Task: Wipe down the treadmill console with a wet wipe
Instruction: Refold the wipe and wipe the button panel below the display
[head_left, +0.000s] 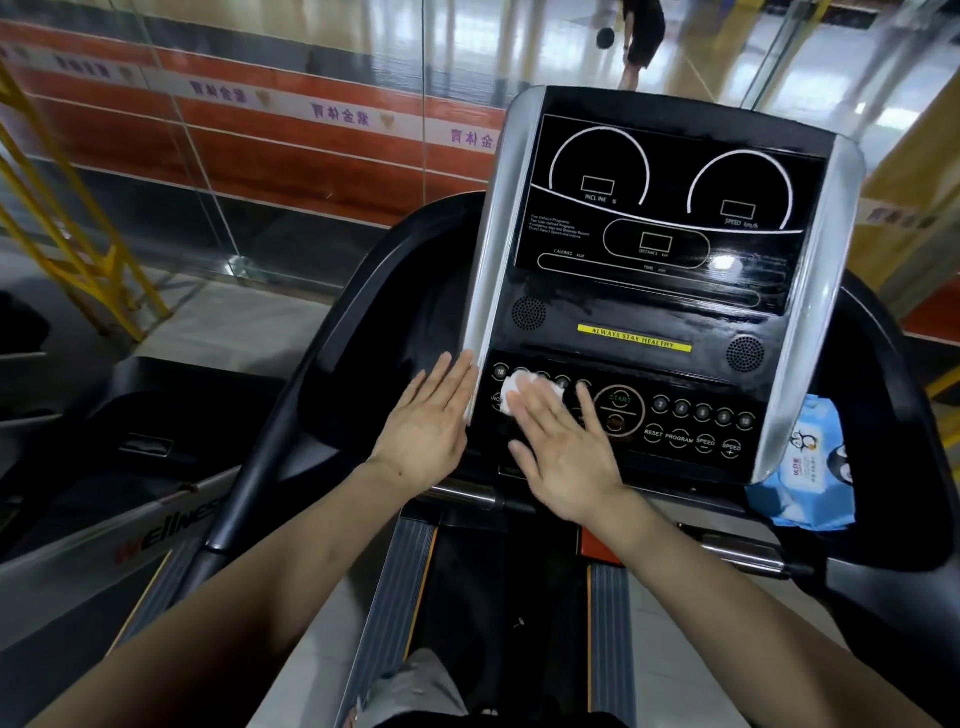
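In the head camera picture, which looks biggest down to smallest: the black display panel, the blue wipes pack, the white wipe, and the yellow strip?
1. Black display panel, far the largest.
2. Blue wipes pack, partly hidden behind the console edge.
3. Yellow strip.
4. White wipe, mostly covered by the right hand, so its rank is unsure.

Treadmill console: glossy black panel between two silver side rails, tilted back. Upper display area carries two white dial outlines marked INCLINE and SPEED, with smaller DISTANCE, CALORIES and TIME readouts below. Round speaker grille on each side; yellow strip reads ALWAYS STAY HEALTHY. Lower section holds round numbered buttons, a central START button, and RESET, PROGRAM, SPEED keys.

Wet wipe: white, crumpled, pressed flat against the left button row; mostly covered, only its upper edge visible.
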